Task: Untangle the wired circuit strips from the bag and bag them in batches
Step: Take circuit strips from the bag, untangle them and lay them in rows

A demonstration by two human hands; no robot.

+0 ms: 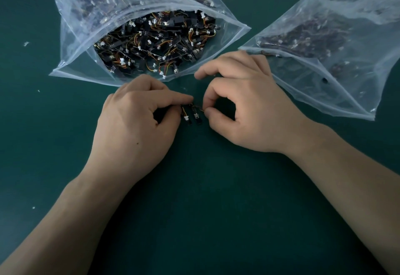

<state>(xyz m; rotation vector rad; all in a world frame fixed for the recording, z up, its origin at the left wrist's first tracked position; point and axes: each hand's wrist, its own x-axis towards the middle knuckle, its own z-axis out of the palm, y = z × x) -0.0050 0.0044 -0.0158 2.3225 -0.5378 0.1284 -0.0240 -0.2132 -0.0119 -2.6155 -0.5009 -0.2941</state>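
Observation:
A large clear plastic bag (71, 67) lies open at the top left, full of tangled black circuit strips (155, 43) with orange and yellow wires and white connectors. In front of its mouth, a few wired strips (191, 114) sit between my hands just above the green table. My left hand (138, 119) pinches them from the left with thumb and forefinger. My right hand (244, 106) pinches a wire end of the same small bunch from the right, its other fingers curled above.
A second clear bag (337, 62) holding more strips lies at the right, its mouth toward my right hand. The dark green table mat (205, 199) spreads below my hands. A few white specks (26, 43) lie on the left.

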